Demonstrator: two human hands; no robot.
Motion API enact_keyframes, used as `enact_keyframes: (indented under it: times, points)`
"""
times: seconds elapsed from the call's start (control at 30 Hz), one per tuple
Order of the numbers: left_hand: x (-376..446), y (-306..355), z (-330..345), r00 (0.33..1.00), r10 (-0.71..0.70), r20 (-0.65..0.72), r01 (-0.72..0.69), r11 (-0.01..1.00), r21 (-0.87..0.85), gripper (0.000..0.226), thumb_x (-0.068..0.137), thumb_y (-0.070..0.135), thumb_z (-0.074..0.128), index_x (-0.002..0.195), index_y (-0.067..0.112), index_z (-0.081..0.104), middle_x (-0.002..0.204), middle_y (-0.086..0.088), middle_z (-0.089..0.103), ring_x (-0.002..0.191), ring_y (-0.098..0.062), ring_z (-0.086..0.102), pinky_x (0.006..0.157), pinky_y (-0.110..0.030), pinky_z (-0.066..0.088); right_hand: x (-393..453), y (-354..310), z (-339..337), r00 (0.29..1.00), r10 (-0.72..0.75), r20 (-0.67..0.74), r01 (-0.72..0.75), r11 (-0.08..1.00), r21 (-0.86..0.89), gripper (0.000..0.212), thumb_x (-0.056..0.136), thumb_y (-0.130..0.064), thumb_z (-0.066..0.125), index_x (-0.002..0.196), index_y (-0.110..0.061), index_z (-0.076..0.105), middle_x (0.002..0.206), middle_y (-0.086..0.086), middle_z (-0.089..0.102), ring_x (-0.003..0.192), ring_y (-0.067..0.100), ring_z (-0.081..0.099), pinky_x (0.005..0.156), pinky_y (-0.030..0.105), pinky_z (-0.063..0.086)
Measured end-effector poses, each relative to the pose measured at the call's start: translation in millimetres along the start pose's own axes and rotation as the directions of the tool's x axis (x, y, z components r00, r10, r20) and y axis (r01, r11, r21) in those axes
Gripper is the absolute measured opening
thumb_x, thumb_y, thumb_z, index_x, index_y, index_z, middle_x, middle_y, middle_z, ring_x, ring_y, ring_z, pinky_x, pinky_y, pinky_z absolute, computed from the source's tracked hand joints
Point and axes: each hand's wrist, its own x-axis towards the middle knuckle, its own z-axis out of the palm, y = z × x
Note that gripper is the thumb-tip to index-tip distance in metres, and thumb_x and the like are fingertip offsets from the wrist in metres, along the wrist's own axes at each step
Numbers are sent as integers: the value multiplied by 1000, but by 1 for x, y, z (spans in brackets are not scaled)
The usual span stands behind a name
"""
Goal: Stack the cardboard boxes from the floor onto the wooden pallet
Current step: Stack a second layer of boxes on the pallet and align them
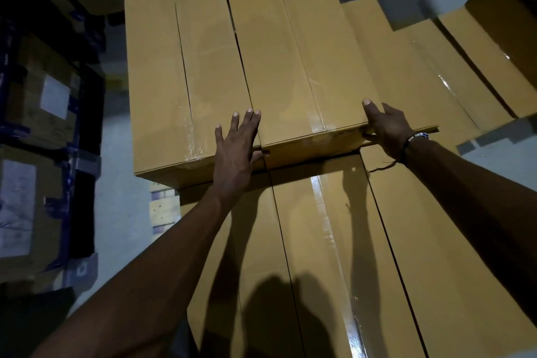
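Two long brown cardboard boxes lie side by side on an upper layer: the left box (162, 81) and the right box (293, 61). Under them a lower layer of boxes (325, 241) runs toward me. A corner of the wooden pallet (162, 209) shows at the left, below the stack. My left hand (235, 151) lies flat with straight fingers over the seam between the two upper boxes at their near edge. My right hand (386, 128) holds the right box's near right corner, thumb on top and fingers curled under the edge.
More cardboard boxes (436, 73) lie lower to the right, and another (505, 9) stands at the far right. Taped cartons with blue strapping (37, 113) are stacked along the left. Grey floor (116, 183) runs between those cartons and the pallet.
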Motion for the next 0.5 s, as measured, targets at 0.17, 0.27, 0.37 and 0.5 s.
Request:
enact_keyframes:
  times: [0.17,0.27,0.37,0.5]
  points:
    - [2,2,1,1000,-7,15,6,1000,24,95,91,18,76,166,22,18,173,-2,18,161,-27,11,128,-58,8,3,-1,0,1000,-3,5,3,999,-37,90,94,-53,66,162,-13,22,165,16,29,137,35,46,107,48,51]
    - [3,2,-2,1000,-17,26,17,1000,9,95,91,18,77,166,22,19,173,-1,17,161,-27,10,128,-58,8,1,1,-1,1000,-14,-11,13,997,-76,92,91,-59,67,160,-12,29,160,17,36,132,35,51,105,49,53]
    - [4,3,-6,999,-23,42,24,999,-44,93,91,17,77,166,21,22,173,-2,18,161,-27,9,128,-57,6,0,7,-4,1000,-25,-7,24,993,-118,107,72,-77,67,151,-10,43,152,18,47,123,33,57,100,50,55]
    - [1,2,-4,1000,-17,21,18,997,-79,93,90,15,77,165,22,23,172,-2,19,161,-26,8,129,-59,6,11,22,-9,998,-38,-58,30,991,-134,129,49,-97,65,151,-19,47,156,10,44,133,33,52,105,52,52]
